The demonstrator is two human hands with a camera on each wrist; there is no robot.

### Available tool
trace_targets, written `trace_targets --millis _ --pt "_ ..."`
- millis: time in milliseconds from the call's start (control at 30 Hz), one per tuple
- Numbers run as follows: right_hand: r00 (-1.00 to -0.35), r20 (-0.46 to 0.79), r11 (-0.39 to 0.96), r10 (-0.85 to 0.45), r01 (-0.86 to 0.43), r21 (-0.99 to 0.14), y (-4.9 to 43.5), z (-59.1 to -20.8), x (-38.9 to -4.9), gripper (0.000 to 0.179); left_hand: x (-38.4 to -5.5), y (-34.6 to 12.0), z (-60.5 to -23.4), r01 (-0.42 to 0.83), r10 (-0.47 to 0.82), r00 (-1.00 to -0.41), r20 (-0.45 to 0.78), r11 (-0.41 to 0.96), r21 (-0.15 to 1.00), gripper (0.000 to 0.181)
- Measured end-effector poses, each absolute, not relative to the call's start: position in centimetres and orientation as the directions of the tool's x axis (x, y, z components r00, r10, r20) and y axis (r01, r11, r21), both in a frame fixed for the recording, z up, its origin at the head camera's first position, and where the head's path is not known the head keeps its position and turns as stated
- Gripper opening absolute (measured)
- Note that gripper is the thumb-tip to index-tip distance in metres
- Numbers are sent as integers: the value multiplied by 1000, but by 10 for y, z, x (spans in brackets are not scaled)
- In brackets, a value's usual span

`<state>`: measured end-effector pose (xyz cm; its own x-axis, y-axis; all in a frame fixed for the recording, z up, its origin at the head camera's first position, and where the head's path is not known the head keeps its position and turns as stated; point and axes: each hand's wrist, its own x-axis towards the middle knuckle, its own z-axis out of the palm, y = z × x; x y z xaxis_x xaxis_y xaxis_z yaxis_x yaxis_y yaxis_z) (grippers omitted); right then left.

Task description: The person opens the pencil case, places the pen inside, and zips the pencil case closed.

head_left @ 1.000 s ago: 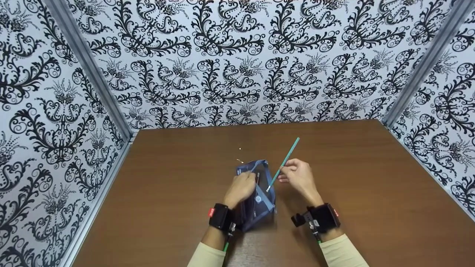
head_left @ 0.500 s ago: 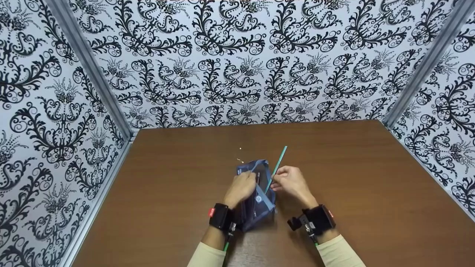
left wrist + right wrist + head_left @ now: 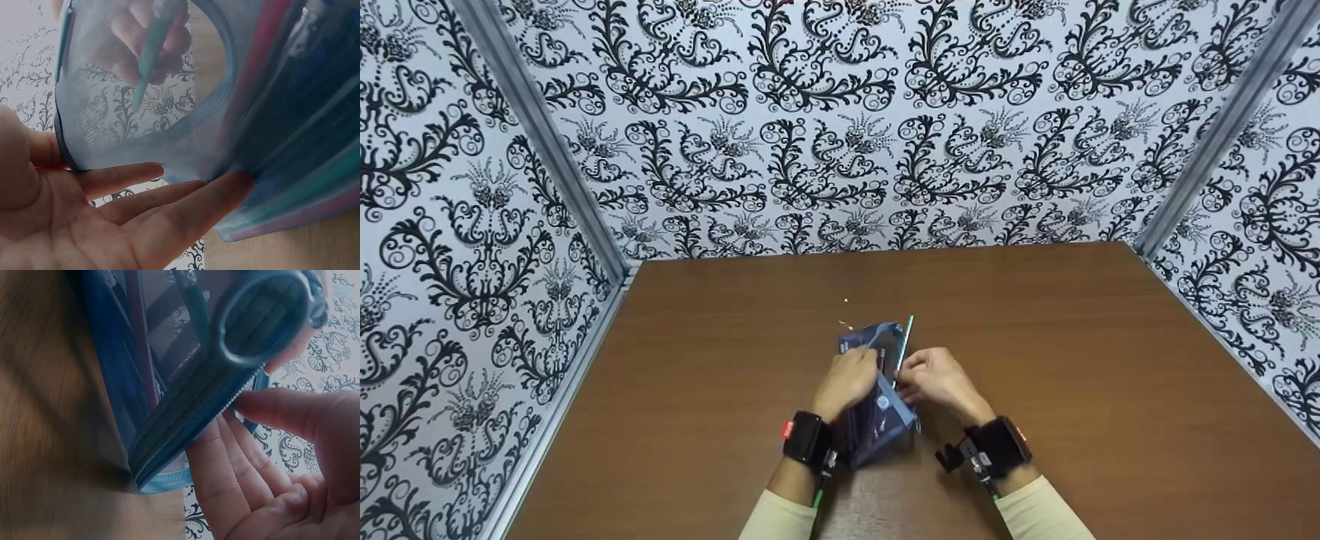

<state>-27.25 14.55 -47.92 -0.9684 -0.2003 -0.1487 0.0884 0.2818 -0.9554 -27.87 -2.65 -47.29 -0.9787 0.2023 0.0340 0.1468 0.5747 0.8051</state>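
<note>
A blue mesh zip pencil pouch point(image 3: 877, 439) stands open on the table in the head view. My left hand point(image 3: 849, 382) grips its left rim, and in the left wrist view its fingers point(image 3: 185, 211) lie along the mesh. My right hand point(image 3: 941, 381) pinches a teal pencil point(image 3: 907, 336) between thumb and fingers at the pouch's right rim. The pencil's eraser end is down inside the mouth, while its other end sticks up. Through the mesh in the right wrist view, the teal pencil point(image 3: 197, 312) shows near a red pencil point(image 3: 140, 343). Other long items show through the pouch wall.
The pouch sits on a brown wooden table point(image 3: 697, 375). Behind it rises a wall point(image 3: 840, 150) with a black-and-white scroll pattern, with similar panels at both sides. A zip pull ring point(image 3: 225, 343) hangs at the pouch's edge. Tiny pale specks point(image 3: 845, 301) lie beyond the pouch.
My right hand has moved left and toward me, lowering the teal pencil into the pouch's mouth and tilting it more upright. My left hand and the pouch stay in place.
</note>
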Motion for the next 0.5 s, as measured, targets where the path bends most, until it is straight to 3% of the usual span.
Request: trace_targets --millis 500 --pt "-963 -149 333 -225 68 -940 144 -476 -268 18 -278 -27 -474 152 215 -976 36 557 817 42"
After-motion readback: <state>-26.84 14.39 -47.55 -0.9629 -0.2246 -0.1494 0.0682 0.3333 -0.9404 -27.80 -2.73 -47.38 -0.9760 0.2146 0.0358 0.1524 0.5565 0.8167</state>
